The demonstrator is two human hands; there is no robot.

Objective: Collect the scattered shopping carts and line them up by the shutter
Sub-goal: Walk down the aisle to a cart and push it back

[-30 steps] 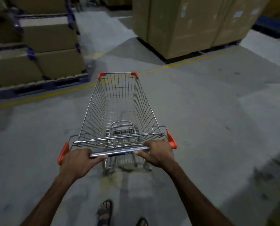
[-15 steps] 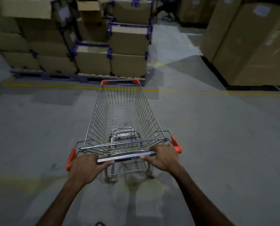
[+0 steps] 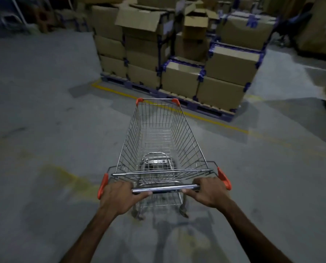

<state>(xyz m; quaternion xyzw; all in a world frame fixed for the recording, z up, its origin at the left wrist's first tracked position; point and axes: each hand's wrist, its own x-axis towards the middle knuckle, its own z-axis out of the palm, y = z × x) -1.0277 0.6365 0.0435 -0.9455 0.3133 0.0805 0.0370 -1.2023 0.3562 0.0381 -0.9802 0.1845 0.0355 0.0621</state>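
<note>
An empty wire shopping cart (image 3: 158,133) with orange corner caps stands on the concrete floor straight in front of me. Its chrome handle bar (image 3: 166,188) runs across the near end. My left hand (image 3: 118,198) grips the bar's left end and my right hand (image 3: 209,192) grips its right end, fingers curled over the bar. The cart's nose points toward a pallet of boxes. No shutter and no other cart are in view.
A pallet (image 3: 211,111) stacked with taped cardboard boxes (image 3: 181,78) stands just ahead of the cart, behind a yellow floor line (image 3: 215,122). Taller cartons (image 3: 318,25) rise at the far right. Open grey floor (image 3: 44,111) spreads to the left.
The view and cart have swung left: the box pallet moved from the left side to dead ahead, and the big cartons slid off to the right. Both hands kept their grip on the handle.
</note>
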